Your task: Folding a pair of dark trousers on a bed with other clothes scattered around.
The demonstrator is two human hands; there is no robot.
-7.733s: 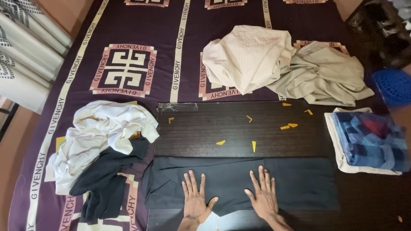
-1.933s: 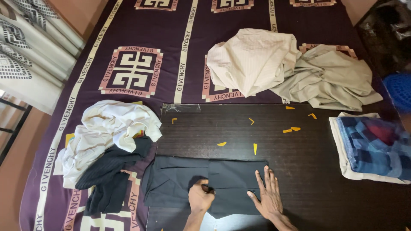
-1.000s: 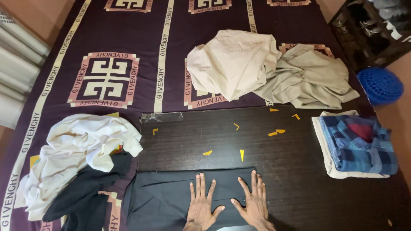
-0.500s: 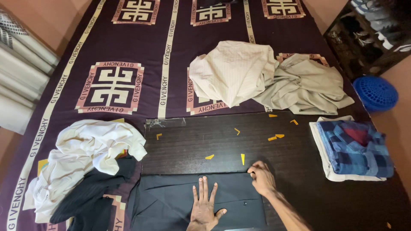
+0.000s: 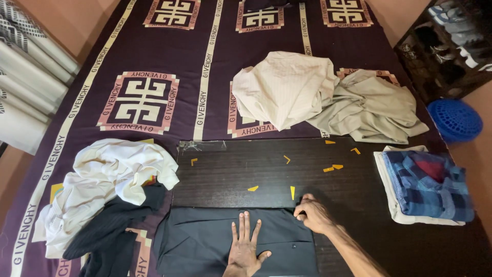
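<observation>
While our left hand point(image 5: 245, 246) lies flat with fingers spread on the dark grey, partly folded cloth garment point(image 5: 205, 243), our right hand point(image 5: 312, 215) closes its fingers on the garment's far right corner. We cannot tell whether they truly pinch the cloth, as the knuckles hide the tips. The garment sits at the near edge of the dark wooden board point(image 5: 266, 154), its left part hanging past the board's left edge.

We judge the folding to be midway: one fold made, the corner being squared. The next move calls for keeping the flat hand pressed as anchor.

Beyond the garment the board is bare save small orange tape marks point(image 5: 292, 192). A folded blue plaid shirt on cream cloth point(image 5: 428, 184) lies at the board's right end, well apart; a crumpled white and black heap point(image 5: 110, 190) touches its left edge.
</observation>
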